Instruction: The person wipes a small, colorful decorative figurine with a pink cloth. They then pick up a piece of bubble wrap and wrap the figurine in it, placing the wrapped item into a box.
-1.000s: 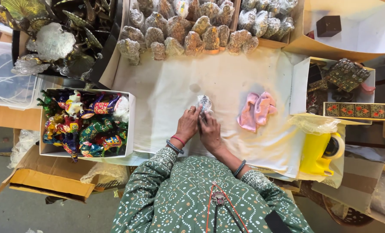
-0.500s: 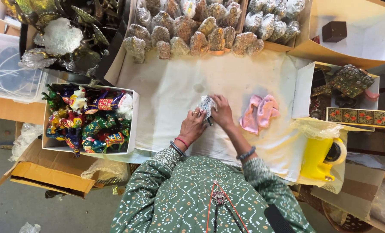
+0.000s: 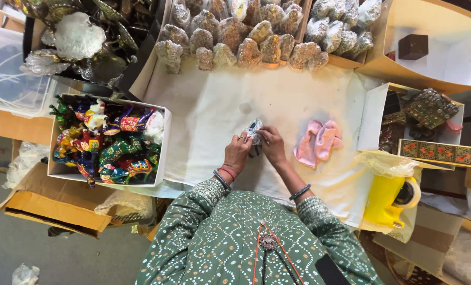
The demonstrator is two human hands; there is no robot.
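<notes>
Both my hands meet over the middle of a white cloth [image 3: 209, 105] on the table. My left hand [image 3: 237, 152] and my right hand [image 3: 271, 143] together grip a small figurine wrapped in clear plastic [image 3: 254, 130]. Its dark lower part pokes out below my fingers. A crumpled pink cloth [image 3: 318, 141] lies just right of my right hand. I wear green patterned sleeves and bangles on both wrists.
A white box of bright painted animal figurines [image 3: 108, 141] stands at the left. Plastic-wrapped figurines [image 3: 248, 39] line the far edge. Boxes with dark ornate pieces [image 3: 428, 113] stand at the right, a yellow jug [image 3: 388, 200] in front of them, metal pieces [image 3: 77, 37] far left.
My hands have kept turning the wrapped figurine in place; the view has shifted slightly, and the hands sit a little further right and lower in it.
</notes>
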